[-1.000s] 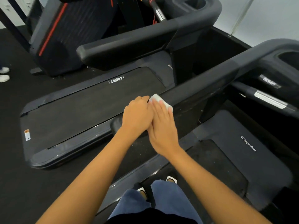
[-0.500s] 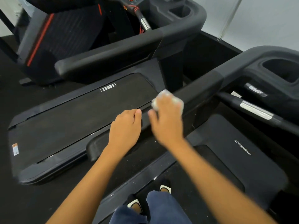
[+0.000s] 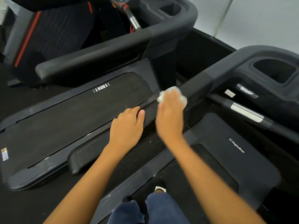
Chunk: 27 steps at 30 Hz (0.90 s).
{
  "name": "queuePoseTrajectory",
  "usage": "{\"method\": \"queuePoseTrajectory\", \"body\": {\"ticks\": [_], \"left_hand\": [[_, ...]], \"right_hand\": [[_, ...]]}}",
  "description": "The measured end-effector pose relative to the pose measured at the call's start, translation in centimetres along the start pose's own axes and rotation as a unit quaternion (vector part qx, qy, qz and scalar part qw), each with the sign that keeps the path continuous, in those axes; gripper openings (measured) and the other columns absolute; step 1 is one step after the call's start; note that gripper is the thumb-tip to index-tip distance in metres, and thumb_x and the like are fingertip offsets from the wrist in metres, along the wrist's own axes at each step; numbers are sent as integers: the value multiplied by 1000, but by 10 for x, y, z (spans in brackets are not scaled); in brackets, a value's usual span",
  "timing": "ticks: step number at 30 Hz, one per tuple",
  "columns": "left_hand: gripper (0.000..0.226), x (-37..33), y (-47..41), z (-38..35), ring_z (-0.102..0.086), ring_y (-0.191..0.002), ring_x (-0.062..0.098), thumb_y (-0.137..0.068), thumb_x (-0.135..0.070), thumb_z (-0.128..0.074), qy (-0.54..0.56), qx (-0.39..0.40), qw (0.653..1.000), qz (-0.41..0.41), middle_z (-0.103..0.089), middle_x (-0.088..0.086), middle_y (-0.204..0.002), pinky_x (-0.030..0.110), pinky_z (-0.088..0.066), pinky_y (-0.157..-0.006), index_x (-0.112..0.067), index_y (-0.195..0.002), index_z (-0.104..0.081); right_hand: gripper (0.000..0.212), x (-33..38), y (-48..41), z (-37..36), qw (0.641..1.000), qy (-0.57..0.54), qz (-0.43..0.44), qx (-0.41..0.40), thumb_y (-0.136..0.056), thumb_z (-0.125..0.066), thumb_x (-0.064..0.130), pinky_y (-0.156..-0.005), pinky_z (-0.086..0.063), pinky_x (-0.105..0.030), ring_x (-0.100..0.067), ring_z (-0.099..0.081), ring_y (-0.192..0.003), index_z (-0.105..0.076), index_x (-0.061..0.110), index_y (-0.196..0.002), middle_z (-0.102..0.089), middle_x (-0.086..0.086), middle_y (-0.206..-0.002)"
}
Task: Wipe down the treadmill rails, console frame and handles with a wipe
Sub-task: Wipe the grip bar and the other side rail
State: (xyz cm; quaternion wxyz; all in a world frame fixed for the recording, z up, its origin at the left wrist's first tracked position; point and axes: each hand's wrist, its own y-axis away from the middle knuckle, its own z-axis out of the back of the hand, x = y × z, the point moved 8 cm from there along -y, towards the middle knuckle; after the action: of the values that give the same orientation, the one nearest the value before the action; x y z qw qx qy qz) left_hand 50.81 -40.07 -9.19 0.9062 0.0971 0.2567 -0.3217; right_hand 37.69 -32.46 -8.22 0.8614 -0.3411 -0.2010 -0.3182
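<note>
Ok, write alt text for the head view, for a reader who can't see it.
A person's right hand presses a white wipe on a dark treadmill handrail, while the left hand rests flat on the same rail nearer the body. A second treadmill stands alongside on the left.

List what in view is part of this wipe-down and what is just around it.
In the job:
- wipe under the right hand
- left side rail of the treadmill, steadied by the left hand
- cup holder in its console frame

Just around:
- neighbouring treadmill belt
- its rail
- wall
</note>
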Motion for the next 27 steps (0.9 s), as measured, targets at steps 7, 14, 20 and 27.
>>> {"method": "queuePoseTrajectory", "body": {"ticks": [7, 14, 20, 27], "left_hand": [[40, 1, 2, 0, -59, -98, 22, -101, -40, -26, -7, -13, 1000, 3, -64, -3, -109, 38, -45, -84, -24, -116, -59], [44, -3, 0, -8, -56, -109, 25, -101, -42, -27, -59, -1, 998, 19, -60, 2, -123, 40, -37, -93, -20, -131, -51], [44, -16, -18, -19, -58, -105, 25, -100, -43, -28, -61, 24, 998, 4, -62, 3, -118, 42, -42, -88, -17, -126, -53], [47, -16, -17, -17, -58, -104, 23, -101, -45, -26, -78, 21, 997, -18, -61, 1, -119, 40, -42, -88, -19, -133, -48]], "right_hand": [[30, 4, 29, -2, 992, -70, 68, 76, -100, -35, 13, -93, -43, -27, -22, -42, -119, -42, 14, -129, -35, 0, -139], [53, -81, -18, -13, 946, -178, -259, -83, -105, -27, 18, -119, -7, -19, -15, -3, -149, -10, 3, -152, -3, -12, -162], [70, -6, 72, -46, 869, -380, -314, -46, -104, -30, 36, -122, -4, -29, -6, 10, -147, 19, 19, -150, 23, 7, -158], [63, -158, -25, -40, 726, -453, -502, -127, -100, -22, 53, -118, -22, -43, -22, -27, -143, -8, 25, -155, -22, -1, -158]]}}
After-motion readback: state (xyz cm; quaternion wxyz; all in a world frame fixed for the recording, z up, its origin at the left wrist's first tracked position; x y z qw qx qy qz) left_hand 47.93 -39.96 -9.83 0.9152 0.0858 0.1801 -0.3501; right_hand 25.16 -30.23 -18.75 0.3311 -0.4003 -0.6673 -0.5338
